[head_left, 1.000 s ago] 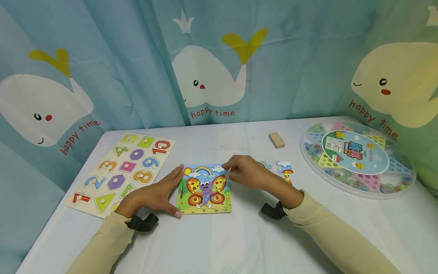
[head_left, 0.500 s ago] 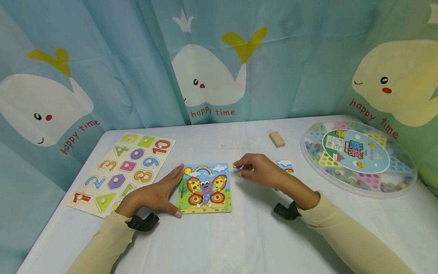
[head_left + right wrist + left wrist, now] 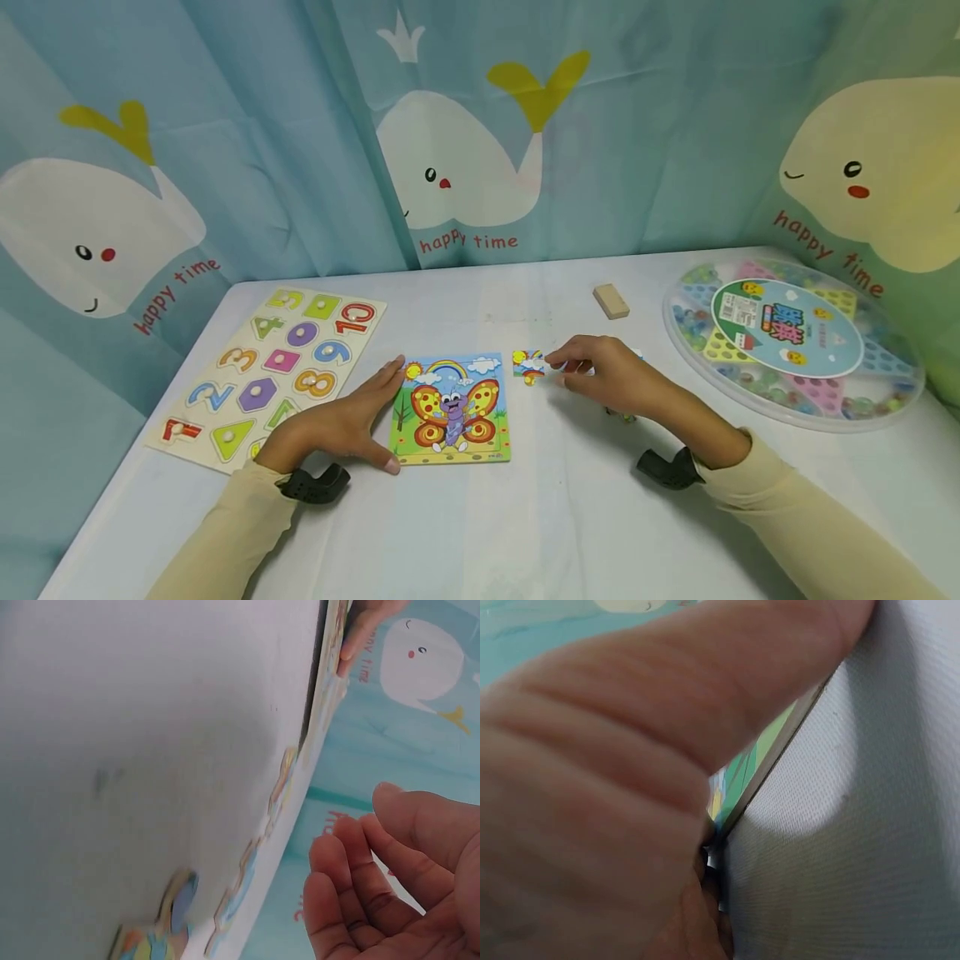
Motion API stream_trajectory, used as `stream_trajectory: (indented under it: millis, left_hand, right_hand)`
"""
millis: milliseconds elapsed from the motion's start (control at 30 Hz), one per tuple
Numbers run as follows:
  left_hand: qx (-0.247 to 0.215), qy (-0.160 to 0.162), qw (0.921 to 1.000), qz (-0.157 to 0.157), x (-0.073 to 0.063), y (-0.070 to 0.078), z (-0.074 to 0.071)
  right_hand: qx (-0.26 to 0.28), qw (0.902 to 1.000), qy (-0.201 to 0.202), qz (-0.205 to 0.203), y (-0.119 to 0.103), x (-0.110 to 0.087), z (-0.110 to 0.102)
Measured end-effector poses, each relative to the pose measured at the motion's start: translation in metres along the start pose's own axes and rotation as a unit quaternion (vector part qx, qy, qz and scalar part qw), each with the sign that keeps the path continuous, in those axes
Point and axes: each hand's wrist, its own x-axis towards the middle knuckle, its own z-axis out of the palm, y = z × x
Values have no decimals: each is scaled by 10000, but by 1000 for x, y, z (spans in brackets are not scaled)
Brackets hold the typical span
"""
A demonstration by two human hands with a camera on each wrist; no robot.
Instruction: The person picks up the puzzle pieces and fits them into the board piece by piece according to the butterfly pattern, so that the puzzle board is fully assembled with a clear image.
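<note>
My left hand [image 3: 348,425] lies along the left edge of the butterfly puzzle board [image 3: 450,410], thumb and forefinger spread and touching its side. In the left wrist view, the thumb [image 3: 780,667] hides most of that board. My right hand [image 3: 611,375] hovers just right of a sun-and-rainbow puzzle piece [image 3: 522,364] on the table. Relaxed fingers with nothing between them show in the right wrist view. Further pieces, partly hidden under the right hand in the head view, include a narrow cloud-coloured piece [image 3: 236,892] and a yellow-green piece [image 3: 150,943].
A number-and-shape pegboard [image 3: 273,375] lies at the left. A small wooden block [image 3: 611,301] sits at the back. On the right is a round clear case [image 3: 783,329] of marbles. A whale-print curtain [image 3: 315,125] hangs behind the white table [image 3: 480,533].
My right hand has moved right from the board's upper right corner, uncovering the sun-and-rainbow piece beside the board. The left hand has stayed at the board's edge.
</note>
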Motion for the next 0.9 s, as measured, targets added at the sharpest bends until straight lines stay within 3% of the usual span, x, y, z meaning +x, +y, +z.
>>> stream_trajectory:
  millis: [567, 900]
  left_hand:
    - [-37, -34, 10000, -32, 2, -1, 0]
    - [7, -27, 9999, -106, 1, -2, 1]
  right_hand:
    - [-107, 9998, 25, 189, 18, -31, -21]
    - [-400, 9988, 279, -57, 33, -50, -31]
